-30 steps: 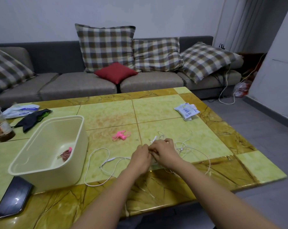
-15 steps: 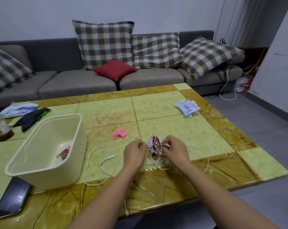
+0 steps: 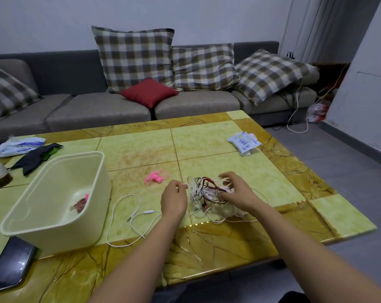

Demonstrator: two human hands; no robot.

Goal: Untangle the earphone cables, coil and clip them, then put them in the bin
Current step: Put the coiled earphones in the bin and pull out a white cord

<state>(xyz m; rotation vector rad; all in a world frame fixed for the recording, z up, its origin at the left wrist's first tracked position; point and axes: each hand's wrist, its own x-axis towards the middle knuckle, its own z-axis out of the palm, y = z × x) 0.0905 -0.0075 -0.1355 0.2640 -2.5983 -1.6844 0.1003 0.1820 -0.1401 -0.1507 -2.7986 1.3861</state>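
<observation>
A person's two hands work at a yellow-green marble-patterned table (image 3: 218, 248). A cream plastic bin (image 3: 91, 219) at the left holds one coiled reddish-brown cable (image 3: 80, 204) with a pink clip. Right of the bin, a loose white earphone cable (image 3: 148, 212) loops over the table. Beyond it lie pink clips (image 3: 155, 177). The left hand (image 3: 174, 200), fingers curled, pinches a white strand of the tangle of earphone cables (image 3: 203, 189). The right hand (image 3: 236, 193) arches over that tangle with fingers spread wide.
</observation>
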